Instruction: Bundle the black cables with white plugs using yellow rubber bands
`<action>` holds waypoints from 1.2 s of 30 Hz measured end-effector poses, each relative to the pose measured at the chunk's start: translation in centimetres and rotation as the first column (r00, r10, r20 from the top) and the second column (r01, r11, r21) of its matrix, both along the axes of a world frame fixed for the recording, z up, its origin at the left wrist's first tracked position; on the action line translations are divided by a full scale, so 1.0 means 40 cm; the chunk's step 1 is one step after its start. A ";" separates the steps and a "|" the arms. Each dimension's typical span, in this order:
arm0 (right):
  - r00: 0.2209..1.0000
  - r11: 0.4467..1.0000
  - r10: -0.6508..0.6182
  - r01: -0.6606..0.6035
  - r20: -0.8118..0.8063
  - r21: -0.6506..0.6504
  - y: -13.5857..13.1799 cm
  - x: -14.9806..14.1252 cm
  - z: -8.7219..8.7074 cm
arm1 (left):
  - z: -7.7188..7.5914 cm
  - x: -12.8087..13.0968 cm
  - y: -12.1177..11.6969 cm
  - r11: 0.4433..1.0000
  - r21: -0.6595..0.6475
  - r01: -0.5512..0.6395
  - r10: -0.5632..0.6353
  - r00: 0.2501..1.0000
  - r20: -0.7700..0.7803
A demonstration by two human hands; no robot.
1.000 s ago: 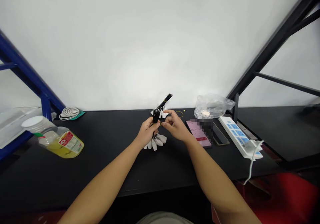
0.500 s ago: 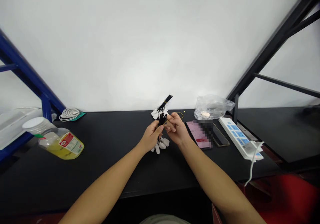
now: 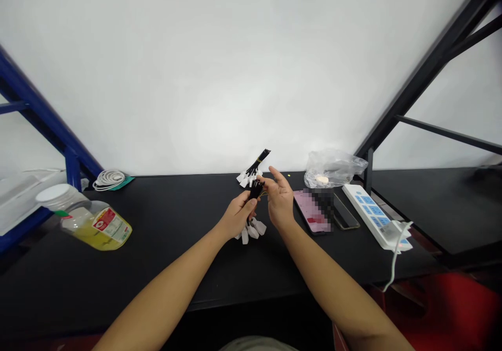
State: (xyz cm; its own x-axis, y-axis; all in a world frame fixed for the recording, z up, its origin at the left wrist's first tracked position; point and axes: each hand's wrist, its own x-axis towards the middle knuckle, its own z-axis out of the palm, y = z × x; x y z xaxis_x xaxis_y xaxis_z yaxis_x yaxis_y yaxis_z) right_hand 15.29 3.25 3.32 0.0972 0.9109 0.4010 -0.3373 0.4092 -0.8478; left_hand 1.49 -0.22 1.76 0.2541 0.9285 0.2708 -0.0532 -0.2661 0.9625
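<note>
One camera does the watching here, worn on the person's head, facing forward and down across the black table (image 3: pixel 172 210) to the pale wall (image 3: pixel 196 79), near enough that the left hand (image 3: pixel 236 216) and right hand (image 3: pixel 280 200) sit mid-view (wide, though, catching metal frames (image 3: pixel 423 74) either side).

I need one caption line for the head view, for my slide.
Left hand holds a black bundle with white tags; right hand touches a yellow band beside it.

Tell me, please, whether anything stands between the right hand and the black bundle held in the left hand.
Nothing visible blocks the way: the right hand is at the upper end of the black bundle, and only a thin yellow band shows between them.
</note>
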 end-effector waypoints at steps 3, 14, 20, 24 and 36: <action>0.998 0.999 0.021 -0.023 0.062 0.029 0.000 0.014 0.012 | 0.015 -0.008 -0.006 0.999 0.015 -0.042 0.044 0.986 -0.160; 0.739 0.954 0.007 -0.208 0.674 0.218 -0.020 0.060 0.054 | 0.024 -0.021 -0.007 0.982 0.176 -0.064 0.113 0.953 -0.283; 0.755 0.947 -0.003 -0.208 0.656 0.244 -0.018 0.060 0.055 | 0.024 -0.029 -0.004 0.993 0.107 -0.048 0.071 0.974 -0.216; 0.750 0.940 -0.060 -0.180 0.659 0.290 -0.016 0.062 0.056 | 0.039 -0.041 0.003 0.978 0.198 -0.060 0.114 0.955 -0.274; 0.840 0.996 0.058 -0.088 0.539 0.031 0.022 0.048 -0.010 | 0.035 -0.188 0.074 0.973 -0.141 0.180 -0.216 0.926 -0.309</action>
State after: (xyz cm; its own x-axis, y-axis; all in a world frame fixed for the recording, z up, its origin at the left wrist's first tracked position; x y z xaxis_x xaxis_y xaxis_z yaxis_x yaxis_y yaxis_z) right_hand 17.23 4.14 2.92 -0.2135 0.8831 0.4179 0.1343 0.4502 -0.8828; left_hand -6.03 2.73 3.14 0.4926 0.8691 0.0454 0.2217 -0.1758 0.9591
